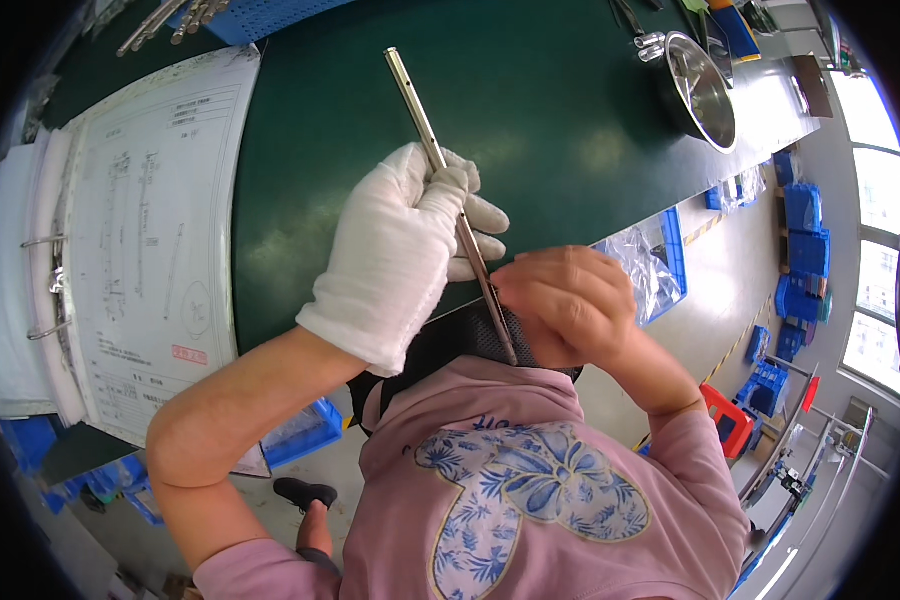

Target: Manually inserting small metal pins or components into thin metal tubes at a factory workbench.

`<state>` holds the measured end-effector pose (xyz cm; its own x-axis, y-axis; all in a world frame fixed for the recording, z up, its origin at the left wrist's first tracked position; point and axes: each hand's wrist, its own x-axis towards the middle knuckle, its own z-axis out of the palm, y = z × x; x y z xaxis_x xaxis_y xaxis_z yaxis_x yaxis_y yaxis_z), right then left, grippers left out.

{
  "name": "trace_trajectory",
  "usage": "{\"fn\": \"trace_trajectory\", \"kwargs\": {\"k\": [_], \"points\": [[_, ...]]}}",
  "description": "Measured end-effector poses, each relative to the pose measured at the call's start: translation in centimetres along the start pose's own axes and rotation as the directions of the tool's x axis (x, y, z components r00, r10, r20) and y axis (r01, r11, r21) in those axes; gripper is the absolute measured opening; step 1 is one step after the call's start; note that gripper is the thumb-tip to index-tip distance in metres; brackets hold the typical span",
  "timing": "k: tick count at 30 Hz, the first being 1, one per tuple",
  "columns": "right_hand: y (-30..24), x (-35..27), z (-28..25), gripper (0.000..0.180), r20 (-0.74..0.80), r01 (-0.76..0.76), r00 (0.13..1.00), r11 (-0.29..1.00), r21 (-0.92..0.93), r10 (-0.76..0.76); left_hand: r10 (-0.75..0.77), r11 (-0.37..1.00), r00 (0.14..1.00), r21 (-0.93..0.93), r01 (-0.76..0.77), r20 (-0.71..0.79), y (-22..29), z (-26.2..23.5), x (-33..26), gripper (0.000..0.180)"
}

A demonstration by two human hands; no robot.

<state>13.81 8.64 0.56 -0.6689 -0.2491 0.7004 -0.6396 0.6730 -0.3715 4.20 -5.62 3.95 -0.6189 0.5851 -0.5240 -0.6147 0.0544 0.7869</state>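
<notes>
Green bench [570, 130] under my work, open ring binder [140, 250] at left. My gloved left hand [395, 255] wraps long metal rod [448, 190] (angled across bench edge); my bare right hand [570, 300] pinches its lower end, fingers closed.

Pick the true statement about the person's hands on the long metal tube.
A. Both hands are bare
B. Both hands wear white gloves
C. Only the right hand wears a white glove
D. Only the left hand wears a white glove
D: the left hand wears a white glove and grips the metal tube; the right hand at the tube's near end is bare.

Gloved left hand [400, 250] curled in a grip, bare right hand [565, 300] fisted beside it.
</notes>
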Motion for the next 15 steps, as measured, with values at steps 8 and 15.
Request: {"fn": "trace_trajectory", "kwargs": {"k": [8, 15], "points": [[-1.7, -2.4, -0.6, 0.019, -0.018, -0.116, 0.993, 0.992, 0.057, 0.117, 0.008, 1.0, 1.0, 0.025, -0.008, -0.011, 0.0, -0.1, 0.0, 0.015], [-2.1, -3.2, -0.4, 0.021, 0.017, -0.141, 0.99, 0.987, 0.074, 0.141, 0.032, 0.999, 0.999, 0.026, -0.031, -0.019, -0.1, -0.1, 0.0, 0.016]]}}
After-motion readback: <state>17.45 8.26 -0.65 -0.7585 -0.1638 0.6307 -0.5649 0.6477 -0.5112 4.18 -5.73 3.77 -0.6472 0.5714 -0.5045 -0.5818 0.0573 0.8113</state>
